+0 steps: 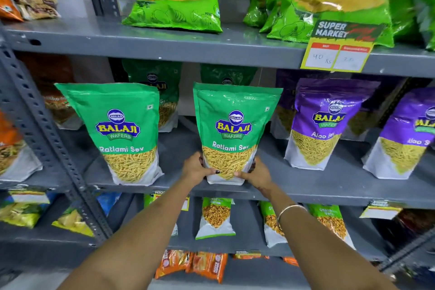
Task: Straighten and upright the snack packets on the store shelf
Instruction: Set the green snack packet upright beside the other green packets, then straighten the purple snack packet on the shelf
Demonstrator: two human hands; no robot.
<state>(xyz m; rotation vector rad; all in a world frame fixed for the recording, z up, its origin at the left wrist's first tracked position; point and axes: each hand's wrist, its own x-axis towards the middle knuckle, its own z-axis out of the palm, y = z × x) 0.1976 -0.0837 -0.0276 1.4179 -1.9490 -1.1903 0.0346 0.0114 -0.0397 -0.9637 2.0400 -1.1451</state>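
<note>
Grey steel shelves fill the frame. At centre, left hand (196, 170) and right hand (256, 173) have their fingers clamped on the base of a green Ratlami Sev packet (231, 133), now upright. Neighbouring green packet (122, 134) and purple packets (322, 125) lean; they likely remain.

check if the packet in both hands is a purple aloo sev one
No, the left hand and right hand grip the base of a green Ratlami Sev packet.
</note>
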